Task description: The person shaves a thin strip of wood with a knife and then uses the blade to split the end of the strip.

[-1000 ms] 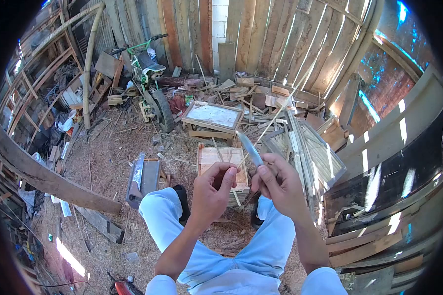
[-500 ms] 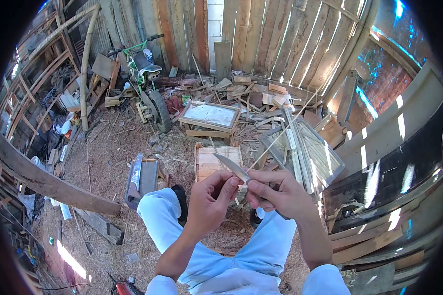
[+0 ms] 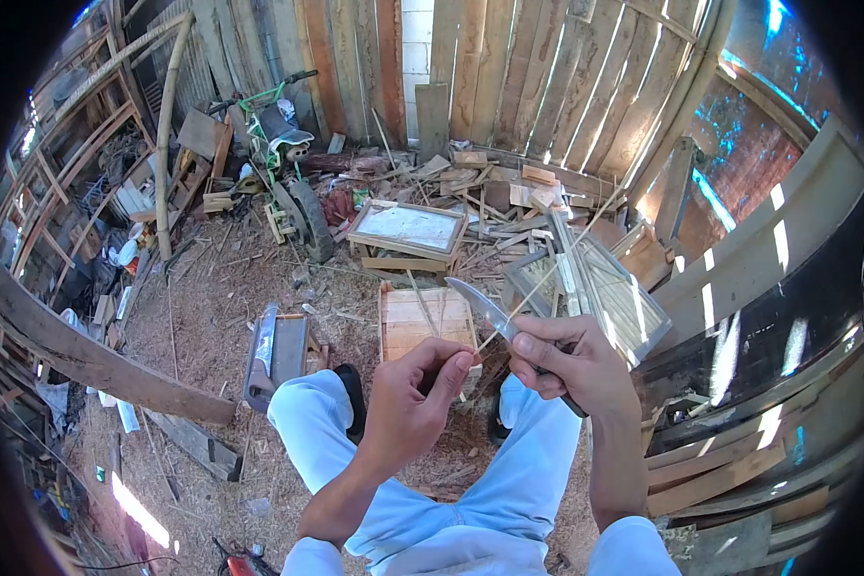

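Observation:
My left hand (image 3: 416,398) is closed, its thumb and fingertips pinching the near end of a long thin wooden strip (image 3: 545,278). From there the strip slants up and away to the right, past the knife. My right hand (image 3: 571,365) is wrapped round the handle of a knife (image 3: 480,305), whose blade points up and to the left. The blade lies across the strip close to my right fingers; I cannot tell whether its edge touches the wood. Both hands are above my knees, a short gap apart. Beyond them is a shallow wooden box (image 3: 398,331).
A framed panel (image 3: 408,228) lies past the box, before a pile of scrap wood (image 3: 490,182). A small motorbike (image 3: 293,178) stands at the back left. A shiny-bladed tool (image 3: 264,346) rests by my left knee. A curved beam (image 3: 106,355) crosses the left side.
My right hand has moved right and slightly up with the knife, away from my left hand. A stretch of strip now shows between the hands. My left hand has barely moved.

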Demonstrator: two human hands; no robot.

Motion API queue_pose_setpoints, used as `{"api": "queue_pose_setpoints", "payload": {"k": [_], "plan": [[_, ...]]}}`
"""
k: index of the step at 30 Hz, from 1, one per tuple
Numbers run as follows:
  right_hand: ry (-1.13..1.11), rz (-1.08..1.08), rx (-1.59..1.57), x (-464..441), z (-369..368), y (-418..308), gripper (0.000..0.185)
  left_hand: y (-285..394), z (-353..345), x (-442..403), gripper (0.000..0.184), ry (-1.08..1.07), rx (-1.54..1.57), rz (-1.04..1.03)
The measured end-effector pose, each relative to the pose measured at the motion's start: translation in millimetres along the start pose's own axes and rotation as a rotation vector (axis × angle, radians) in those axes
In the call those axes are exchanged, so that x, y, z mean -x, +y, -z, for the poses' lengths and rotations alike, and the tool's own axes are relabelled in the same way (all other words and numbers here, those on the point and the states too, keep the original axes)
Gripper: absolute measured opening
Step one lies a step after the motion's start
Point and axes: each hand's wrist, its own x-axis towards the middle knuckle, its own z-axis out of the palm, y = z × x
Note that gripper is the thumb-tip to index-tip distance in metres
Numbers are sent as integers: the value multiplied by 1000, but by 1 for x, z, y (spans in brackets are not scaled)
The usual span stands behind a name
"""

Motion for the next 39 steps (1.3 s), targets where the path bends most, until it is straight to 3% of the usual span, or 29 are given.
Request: {"api": "queue_pose_setpoints", "payload": {"k": [7,9,11,15,17,21,23,25,27,33,39], "plan": [[80,79,50,-5,-1,3,29,0,5,0,18,3,-83,22],[280,183,-39,-8,16,-7,33,-7,12,7,18,7,-82,50],[239,209,58,-11,26,-5,35,-13,16,8,17,10,-88,75],[125,56,7,-6,0,13,32,-18,7,3,15,61,-88,-52],[-112,31,-67,-10,-11,29,32,-16,3,1,15,69,-88,-63],[-150,50,-53,-11,-8,26,23,-10,6,3,15,61,-102,-61],[-10,63,-115,-10,3,14,23,-11,8,6,14,54,-126,-48],[-14,40,-135,-8,-2,11,24,-16,9,6,13,67,-106,-51],[-155,-126,-84,-5,-13,20,26,-13,6,5,13,82,-113,-84],[-48,-9,-160,-8,-2,16,27,-16,9,4,12,66,-159,-78],[-179,-139,-224,-7,-9,20,31,-16,8,5,13,78,-120,-75]]}}
